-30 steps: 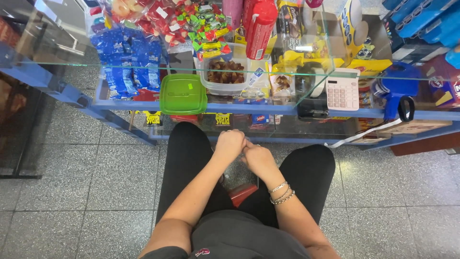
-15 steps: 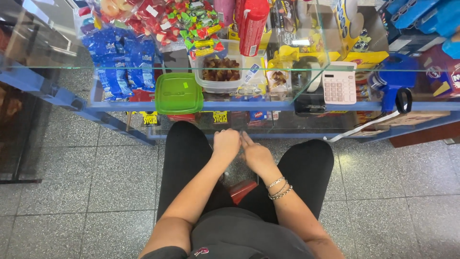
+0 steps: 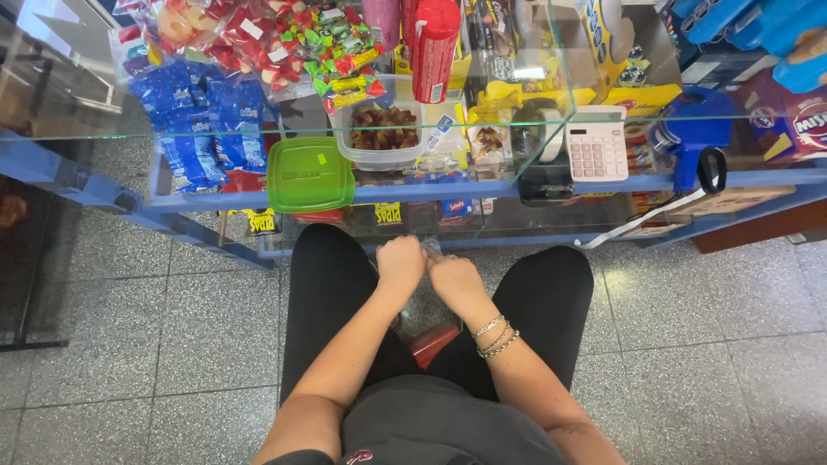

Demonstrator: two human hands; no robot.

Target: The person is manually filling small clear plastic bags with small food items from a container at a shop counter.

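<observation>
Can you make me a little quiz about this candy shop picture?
1. True or false: the green lid sits on the clear tub.
2. What is between the left hand and right hand? A) a clear wrapper B) a spoon
3. What colour is the calculator?

Key: 1 false, it lies beside the tub. 2 A. 3 white with pink keys.

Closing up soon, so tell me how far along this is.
Done: the green square plastic lid lies off the clear plastic tub of brown sweets, beside it on the glass counter. In hand: the left hand and right hand pinch a small clear plastic bag over the lap. Left: the tub is not yet covered.
</observation>
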